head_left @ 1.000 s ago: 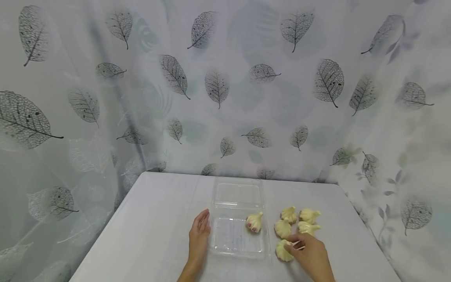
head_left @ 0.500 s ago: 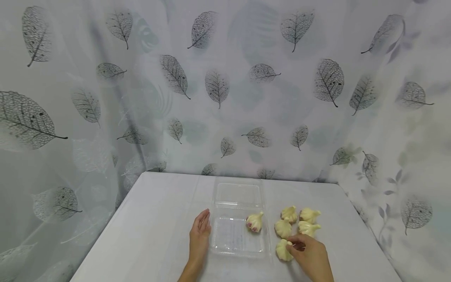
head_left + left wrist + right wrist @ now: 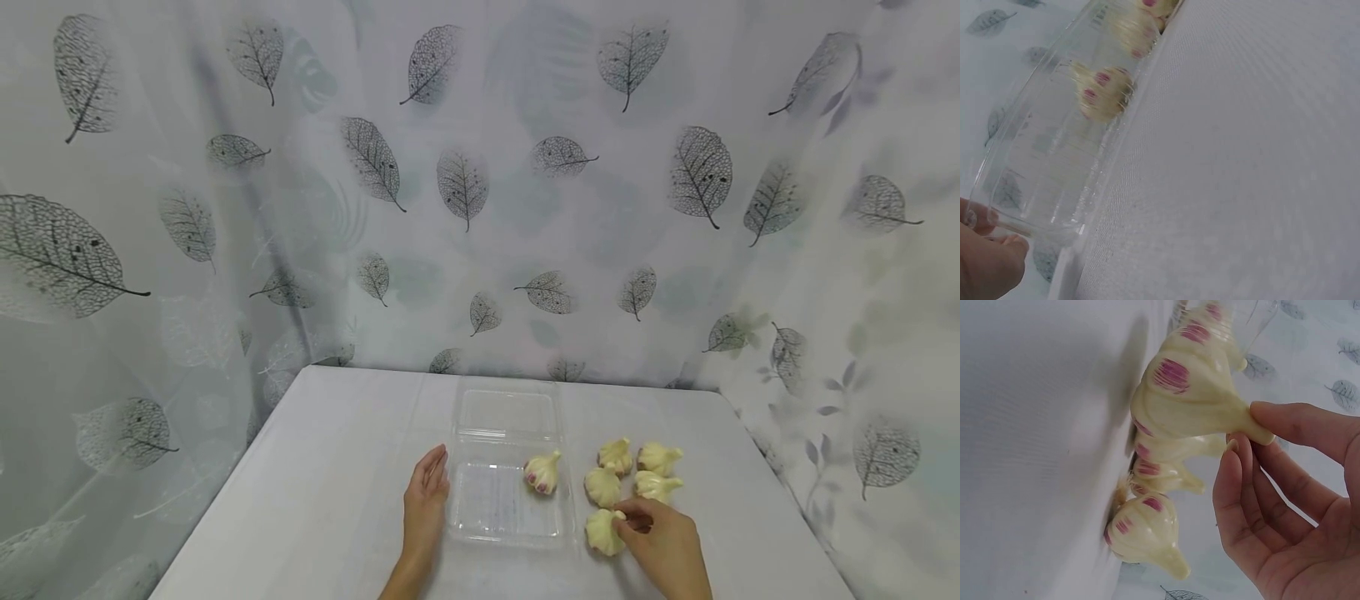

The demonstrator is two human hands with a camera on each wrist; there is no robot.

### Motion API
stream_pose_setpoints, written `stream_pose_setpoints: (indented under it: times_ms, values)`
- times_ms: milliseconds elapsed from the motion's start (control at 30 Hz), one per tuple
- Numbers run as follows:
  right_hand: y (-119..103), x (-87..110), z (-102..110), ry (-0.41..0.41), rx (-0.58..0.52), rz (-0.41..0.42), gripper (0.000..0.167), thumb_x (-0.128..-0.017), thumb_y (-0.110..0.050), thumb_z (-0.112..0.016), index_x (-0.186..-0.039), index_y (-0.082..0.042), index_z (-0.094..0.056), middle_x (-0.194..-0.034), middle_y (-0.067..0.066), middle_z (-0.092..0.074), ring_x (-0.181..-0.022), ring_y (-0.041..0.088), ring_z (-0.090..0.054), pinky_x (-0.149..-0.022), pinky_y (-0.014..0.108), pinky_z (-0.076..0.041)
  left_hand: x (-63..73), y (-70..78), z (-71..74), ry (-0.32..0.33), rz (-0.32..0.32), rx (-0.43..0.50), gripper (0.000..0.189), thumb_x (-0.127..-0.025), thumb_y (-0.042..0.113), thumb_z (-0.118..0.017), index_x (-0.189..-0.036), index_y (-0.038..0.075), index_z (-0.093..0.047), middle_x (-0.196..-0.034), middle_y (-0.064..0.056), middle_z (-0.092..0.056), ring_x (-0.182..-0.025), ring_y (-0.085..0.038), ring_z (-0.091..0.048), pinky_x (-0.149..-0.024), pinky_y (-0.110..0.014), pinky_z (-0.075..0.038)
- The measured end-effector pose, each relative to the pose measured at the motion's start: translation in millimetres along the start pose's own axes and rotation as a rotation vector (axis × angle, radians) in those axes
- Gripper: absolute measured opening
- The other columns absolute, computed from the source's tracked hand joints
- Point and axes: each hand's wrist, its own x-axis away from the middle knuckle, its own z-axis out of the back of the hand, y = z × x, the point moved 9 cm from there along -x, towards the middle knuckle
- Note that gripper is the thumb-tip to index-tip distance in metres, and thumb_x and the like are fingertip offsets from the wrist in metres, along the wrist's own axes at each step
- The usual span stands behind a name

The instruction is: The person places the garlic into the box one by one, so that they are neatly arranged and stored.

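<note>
My right hand pinches the stem of a garlic bulb, the nearest of the group on the right. In the right wrist view the thumb and a fingertip meet on the stem of that pale bulb with purple patches. On the other side, my left hand lies along the left edge of a clear plastic container, its fingers extended. The left wrist view puts the left hand right at the container's corner. One garlic bulb sits inside the container's right part.
Several more garlic bulbs, such as the front-left one and the back-right one, stand close together beyond my right hand. The clear lid lies folded back behind the container. A leaf-printed curtain surrounds the white table.
My right hand and the pinched bulb have barely shifted. The left hand, the container and the other bulbs stay in place.
</note>
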Motion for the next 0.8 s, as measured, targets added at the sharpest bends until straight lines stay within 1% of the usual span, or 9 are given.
stream_pose_setpoints:
  times_ms: [267,433,600,800]
  values:
    - [-8,-0.5,6,0.031,0.002,0.017,0.015,-0.084,-0.015,-0.087,-0.098,-0.012,-0.08,-0.083,-0.006,-0.075,-0.073,0.011,-0.07,-0.063,0.024,-0.059,1.4,2.2,0.2,-0.001,-0.001,-0.005,0.053,-0.102,-0.013,-0.044,-0.153,-0.002,-0.042,-0.163,-0.021,-0.038,-0.154,-0.033,-0.033,-0.122,-0.032,-0.033]
    - [-14,0.3,13,0.076,0.007,0.025,0.016,-0.082,-0.012,-0.087,-0.097,-0.013,-0.08,-0.083,-0.005,-0.075,-0.074,0.009,-0.069,-0.064,0.021,-0.057,3.5,3.9,0.1,-0.005,0.003,-0.026,0.052,-0.102,-0.012,-0.044,-0.153,-0.002,-0.042,-0.163,-0.021,-0.038,-0.154,-0.033,-0.033,-0.122,-0.033,-0.032]
    - [-26,-1.8,20,0.129,0.011,0.091,0.016,-0.081,-0.009,-0.088,-0.095,-0.015,-0.08,-0.084,-0.006,-0.075,-0.074,0.007,-0.069,-0.065,0.02,-0.059,4.6,4.6,0.0,-0.012,-0.002,-0.017,0.05,-0.104,-0.012,-0.043,-0.153,-0.002,-0.041,-0.163,-0.022,-0.037,-0.154,-0.033,-0.033,-0.123,-0.032,-0.031]
    - [-40,-3.2,28,0.184,-0.006,0.187,0.019,-0.079,-0.004,-0.088,-0.092,-0.015,-0.08,-0.089,-0.004,-0.077,-0.072,0.004,-0.068,-0.063,0.019,-0.06,3.4,4.0,-0.3,-0.013,-0.015,-0.004,0.051,-0.102,-0.014,-0.042,-0.153,-0.003,-0.041,-0.163,-0.023,-0.038,-0.153,-0.034,-0.033,-0.123,-0.031,-0.031]
